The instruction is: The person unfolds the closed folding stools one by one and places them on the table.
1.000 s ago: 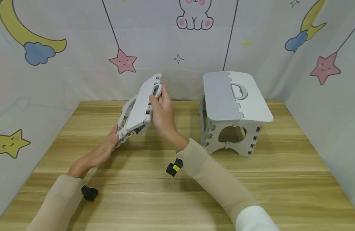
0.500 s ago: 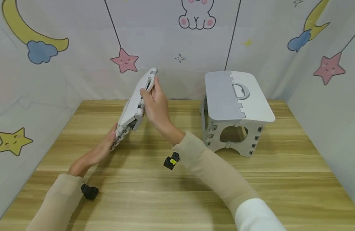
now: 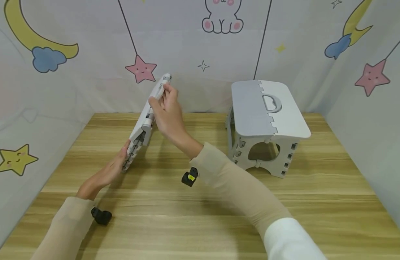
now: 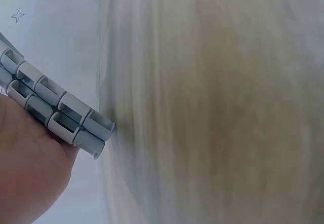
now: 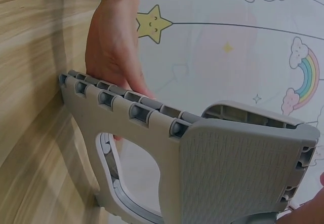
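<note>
A grey-and-white folding step stool [image 3: 147, 122], nearly folded flat, stands tilted on the left part of the table. My right hand [image 3: 169, 117] grips its upper hinged edge near the carrying handle, thumb on the near side. My left hand [image 3: 109, 173] lies against the stool's lower left side with its fingers stretched behind it. In the right wrist view, the textured top panel [image 5: 233, 168] angles away from the leg panel [image 5: 126, 115], which has a large cut-out. Interlocking hinge knuckles [image 4: 55, 105] run beside the left palm in the left wrist view.
A second folding stool [image 3: 252, 112], unfolded, stands upright on the right, a handle [image 3: 276, 104] in its top. Both rest on a wood-grain table [image 3: 187, 224]. A printed curtain [image 3: 200, 90] closes off the back and sides. Small black cameras [image 3: 101, 216] sit at the wrists.
My right hand has moved left and slightly up, swinging the stool's top panel toward the left. The gap between its panels has narrowed. My left hand has stayed almost still.
</note>
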A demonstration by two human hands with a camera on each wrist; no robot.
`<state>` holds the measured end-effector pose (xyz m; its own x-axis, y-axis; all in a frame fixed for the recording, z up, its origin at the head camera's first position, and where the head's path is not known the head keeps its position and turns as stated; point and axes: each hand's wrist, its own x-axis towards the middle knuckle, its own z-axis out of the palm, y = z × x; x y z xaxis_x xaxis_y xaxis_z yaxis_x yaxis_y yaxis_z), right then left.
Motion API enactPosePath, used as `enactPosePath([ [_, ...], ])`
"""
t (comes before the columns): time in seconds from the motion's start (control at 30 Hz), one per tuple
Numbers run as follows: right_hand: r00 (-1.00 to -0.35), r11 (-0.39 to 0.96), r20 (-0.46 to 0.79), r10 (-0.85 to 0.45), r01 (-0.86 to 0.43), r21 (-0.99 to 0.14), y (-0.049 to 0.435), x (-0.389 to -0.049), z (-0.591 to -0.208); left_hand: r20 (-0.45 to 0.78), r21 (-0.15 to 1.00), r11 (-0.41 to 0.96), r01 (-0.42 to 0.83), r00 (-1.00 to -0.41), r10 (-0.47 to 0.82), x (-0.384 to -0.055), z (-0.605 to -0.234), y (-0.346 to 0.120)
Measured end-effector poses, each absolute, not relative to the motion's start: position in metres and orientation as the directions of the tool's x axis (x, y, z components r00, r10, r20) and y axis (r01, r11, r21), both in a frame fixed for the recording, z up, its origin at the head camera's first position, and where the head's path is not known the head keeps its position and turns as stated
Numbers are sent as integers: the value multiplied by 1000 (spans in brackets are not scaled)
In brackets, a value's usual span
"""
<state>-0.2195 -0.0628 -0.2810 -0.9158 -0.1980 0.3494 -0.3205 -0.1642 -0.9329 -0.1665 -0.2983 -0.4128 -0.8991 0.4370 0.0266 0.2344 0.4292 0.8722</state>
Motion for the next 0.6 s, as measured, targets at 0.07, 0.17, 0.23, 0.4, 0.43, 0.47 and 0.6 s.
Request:
enactPosePath([
  [0.07, -910, -141, 353, -216, -328, -934, -65, -220, -280, 22, 873, 432, 226, -903, 429, -166, -413, -299],
  [0.17, -899, -93, 359, -251, -347, -933, -67, -221, -277, 27, 877, 426, 222, -908, 417, -166, -414, -301],
  [0.23, -892, -52, 361, -271, -361, -931, -69, -221, -276, 43, 882, 412, 229, -910, 413, -167, -415, -302],
  [0.4, -891, 83, 341, -300, -380, -921, -73, -222, -269, 78, 898, 367, 244, -907, 414, -167, -417, -305],
  [0.43, -892, 104, 336, -302, -381, -919, -75, -222, -267, 73, 900, 365, 237, -909, 410, -166, -417, -306],
  [0.47, -894, 122, 327, -305, -378, -918, -77, -222, -265, 63, 904, 365, 224, -913, 404, -166, -417, -306],
  [0.6, -900, 162, 306, -311, -368, -916, -86, -223, -258, 13, 916, 368, 160, -928, 371, -163, -415, -310],
])
